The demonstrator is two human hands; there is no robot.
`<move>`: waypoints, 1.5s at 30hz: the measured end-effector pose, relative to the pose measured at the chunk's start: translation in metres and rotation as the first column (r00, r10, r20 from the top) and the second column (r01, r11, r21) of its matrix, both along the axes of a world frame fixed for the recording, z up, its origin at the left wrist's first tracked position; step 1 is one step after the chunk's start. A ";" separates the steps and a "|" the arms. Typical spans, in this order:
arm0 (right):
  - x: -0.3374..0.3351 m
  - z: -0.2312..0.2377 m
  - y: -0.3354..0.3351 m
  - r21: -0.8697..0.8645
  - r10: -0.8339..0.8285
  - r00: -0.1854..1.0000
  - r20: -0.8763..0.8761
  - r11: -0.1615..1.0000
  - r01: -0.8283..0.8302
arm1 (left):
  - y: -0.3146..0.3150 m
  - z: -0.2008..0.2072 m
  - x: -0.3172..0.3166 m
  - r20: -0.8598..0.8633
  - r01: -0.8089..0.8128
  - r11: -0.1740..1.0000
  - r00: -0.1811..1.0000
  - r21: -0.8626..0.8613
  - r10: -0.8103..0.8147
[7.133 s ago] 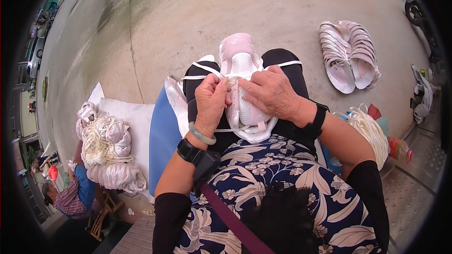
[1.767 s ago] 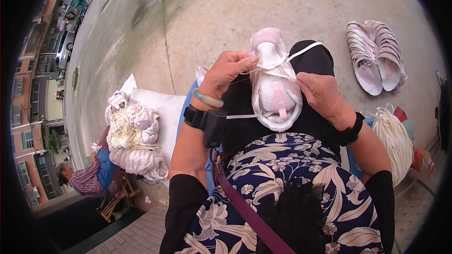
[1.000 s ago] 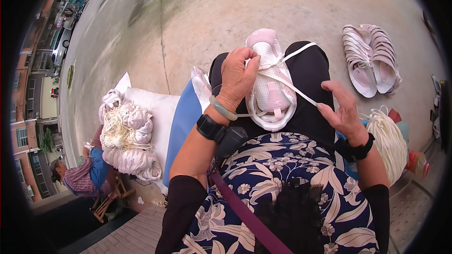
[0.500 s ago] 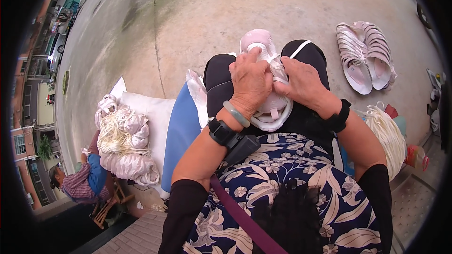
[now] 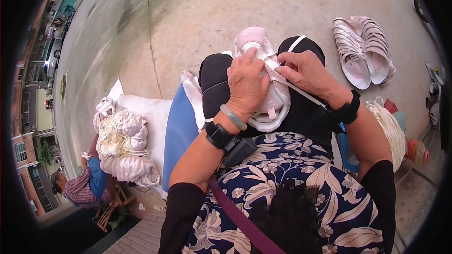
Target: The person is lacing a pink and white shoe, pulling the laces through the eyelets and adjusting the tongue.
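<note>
Both the left hand [image 5: 247,84] and the right hand [image 5: 307,73] bend over a pink shoe [image 5: 278,96]; I can't tell if either grips its lace [image 5: 303,93].

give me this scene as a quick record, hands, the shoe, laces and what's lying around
left hand: lying over the shoe, index finger toward the toe
right hand: bent fingers close to the laces; grip unclear
shoe: pink and white, on the lap between the knees, toe pointing away
lace: one white end trails toward the right wrist
left side: heap of pale shoe parts with cream laces
right side: tied pink-and-white bundle on the ground; cream lace bunch
</note>
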State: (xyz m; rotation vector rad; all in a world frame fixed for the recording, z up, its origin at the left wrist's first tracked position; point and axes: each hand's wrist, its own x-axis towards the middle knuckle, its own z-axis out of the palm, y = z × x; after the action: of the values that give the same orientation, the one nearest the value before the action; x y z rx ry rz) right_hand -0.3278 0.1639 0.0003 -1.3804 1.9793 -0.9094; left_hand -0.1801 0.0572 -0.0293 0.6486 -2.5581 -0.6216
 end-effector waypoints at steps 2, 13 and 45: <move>-0.013 -0.008 -0.003 -0.208 -0.086 0.980 -0.180 0.977 0.047 | 0.000 0.000 -0.001 -0.012 0.006 1.000 1.000 0.002 -0.006; -0.034 -0.028 -0.018 -0.055 0.120 0.832 -0.541 0.983 -0.177 | -0.002 -0.003 -0.002 -0.034 0.016 1.000 0.999 0.008 -0.016; -0.027 -0.027 -0.044 -0.071 0.308 0.868 -0.389 0.929 -0.362 | 0.003 0.011 -0.011 0.088 -0.034 0.998 0.995 -0.059 0.039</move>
State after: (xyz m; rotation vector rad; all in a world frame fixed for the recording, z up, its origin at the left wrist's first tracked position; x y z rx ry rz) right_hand -0.3544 0.1195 -0.0263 -2.0326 1.8660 -0.6699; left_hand -0.1912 0.0601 -0.0184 0.7165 -2.6299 -0.5153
